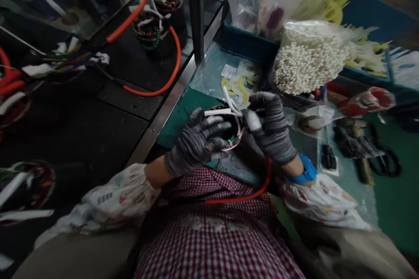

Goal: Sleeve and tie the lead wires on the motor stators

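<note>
We face a green workbench, with a clear bag of small white pieces beyond our right hand. Our left hand, gray-gloved like the other, lays extended, slightly spread fingers over the left side of a wound stator between both hands, at the bench's near side. Our right thumb and forefinger bend close beside its white-sleeved leads; in this dim view, we cannot tell whether either hand actually grips.
</note>
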A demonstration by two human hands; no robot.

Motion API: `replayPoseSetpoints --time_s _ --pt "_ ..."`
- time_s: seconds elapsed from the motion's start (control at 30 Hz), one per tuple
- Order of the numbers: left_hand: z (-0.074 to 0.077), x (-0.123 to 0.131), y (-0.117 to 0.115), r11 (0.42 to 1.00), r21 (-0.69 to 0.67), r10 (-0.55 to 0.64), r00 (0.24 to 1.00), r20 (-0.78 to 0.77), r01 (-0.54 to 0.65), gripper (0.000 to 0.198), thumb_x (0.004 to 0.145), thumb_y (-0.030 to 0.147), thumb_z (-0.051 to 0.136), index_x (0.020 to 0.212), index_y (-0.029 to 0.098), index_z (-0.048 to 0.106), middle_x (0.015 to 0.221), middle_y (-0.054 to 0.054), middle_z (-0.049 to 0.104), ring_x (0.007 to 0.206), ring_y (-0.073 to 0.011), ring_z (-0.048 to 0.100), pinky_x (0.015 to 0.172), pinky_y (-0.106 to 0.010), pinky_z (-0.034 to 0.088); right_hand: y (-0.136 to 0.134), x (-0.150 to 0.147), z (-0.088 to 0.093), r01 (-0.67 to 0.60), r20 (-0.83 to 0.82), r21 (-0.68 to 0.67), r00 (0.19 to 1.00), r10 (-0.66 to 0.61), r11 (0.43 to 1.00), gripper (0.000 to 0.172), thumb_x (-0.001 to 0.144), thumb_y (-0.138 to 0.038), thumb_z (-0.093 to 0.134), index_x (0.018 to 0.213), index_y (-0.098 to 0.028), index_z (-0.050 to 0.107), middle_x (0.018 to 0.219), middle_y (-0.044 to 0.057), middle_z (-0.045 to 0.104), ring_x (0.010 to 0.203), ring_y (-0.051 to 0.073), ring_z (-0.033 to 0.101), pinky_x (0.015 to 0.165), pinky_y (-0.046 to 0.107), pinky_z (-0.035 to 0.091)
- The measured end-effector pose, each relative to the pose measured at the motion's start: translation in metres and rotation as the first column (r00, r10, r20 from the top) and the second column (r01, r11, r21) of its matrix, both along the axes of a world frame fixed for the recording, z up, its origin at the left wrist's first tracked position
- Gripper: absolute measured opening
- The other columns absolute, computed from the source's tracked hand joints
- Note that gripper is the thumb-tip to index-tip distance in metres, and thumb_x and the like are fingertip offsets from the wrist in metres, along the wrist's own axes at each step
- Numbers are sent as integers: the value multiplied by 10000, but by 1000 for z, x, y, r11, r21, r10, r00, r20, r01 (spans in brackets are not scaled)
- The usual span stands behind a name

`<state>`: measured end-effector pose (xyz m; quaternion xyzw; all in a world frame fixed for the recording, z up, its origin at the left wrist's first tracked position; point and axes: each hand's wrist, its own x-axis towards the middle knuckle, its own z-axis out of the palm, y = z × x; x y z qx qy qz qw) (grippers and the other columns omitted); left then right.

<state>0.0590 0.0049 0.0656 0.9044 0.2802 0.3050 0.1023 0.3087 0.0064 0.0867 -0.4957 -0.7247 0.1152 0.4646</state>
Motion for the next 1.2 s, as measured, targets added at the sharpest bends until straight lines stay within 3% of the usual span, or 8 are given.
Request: replayPoseSetpoints --time_s 0.17,0.33,0.47,0.57,0.67,0.83,1.0,1.2 --pt "22 -22 0 987 160 26 997 -69 -15 207 1150 214 627 1188 256 826 1156 -51 819 1059 -232 751 903 -342 668 -3 8 -11 -125 43 -342 988 148 931 601 1018 -468 754 1526 -169 636 1422 211 764 1283 378 748 1146 621 629" --pt "47 -23 15 930 268 -184 949 -257 253 340 1119 70 529 1229 234 806 1177 -37 830 1030 -214 753 895 -328 638 58 14 1 -352 73 -408 907 414 843 552 901 -324 838 1437 -219 759 1368 111 829 1210 309 788 1131 502 654" --pt "59 -27 17 894 390 -62 923 -380 221 294 1101 81 542 1143 214 800 1078 -56 840 965 -247 759 804 -359 607 84 15 11 -547 -23 -471 792 610 692 503 929 -309 846 1419 -224 768 1311 61 859 1102 244 809 1001 415 695" --pt "52 -34 8 885 444 21 939 -343 142 307 1066 59 564 1181 229 792 1162 -53 854 1115 -257 758 931 -392 587 74 22 14 -393 136 -360 875 464 846 469 938 -375 899 1365 -219 788 1235 65 861 1028 244 814 927 398 696" --pt "35 -35 3 916 401 72 972 -222 24 235 1094 182 581 1206 258 774 1312 -46 846 1338 -264 715 1165 -452 513 65 45 26 -69 285 -125 953 102 990 395 979 -411 878 1323 -231 804 1328 141 795 1221 353 763 1086 537 627" --pt "9 -30 19 944 325 -14 993 -121 52 92 1037 317 769 1126 294 768 1367 -38 829 1486 -300 663 1272 -523 498 90 81 49 440 461 196 748 -478 877 367 875 -435 937 1095 -172 804 1435 223 693 1394 472 545 1204 768 389" --pt "-2 -27 22 950 313 12 999 -34 0 93 998 231 813 1063 276 762 1108 -17 861 1271 -324 791 1053 -535 658 116 83 44 381 366 182 829 -422 907 215 929 -359 890 894 -241 714 1429 174 691 1460 432 455 1205 762 405" --pt "-25 -13 -8 938 248 245 969 15 -241 296 965 568 885 979 301 758 899 -9 816 1123 -352 793 959 -585 641 85 72 55 198 188 104 958 -215 975 82 1014 -326 730 1029 -271 789 1159 110 835 1103 327 776 1033 602 640"
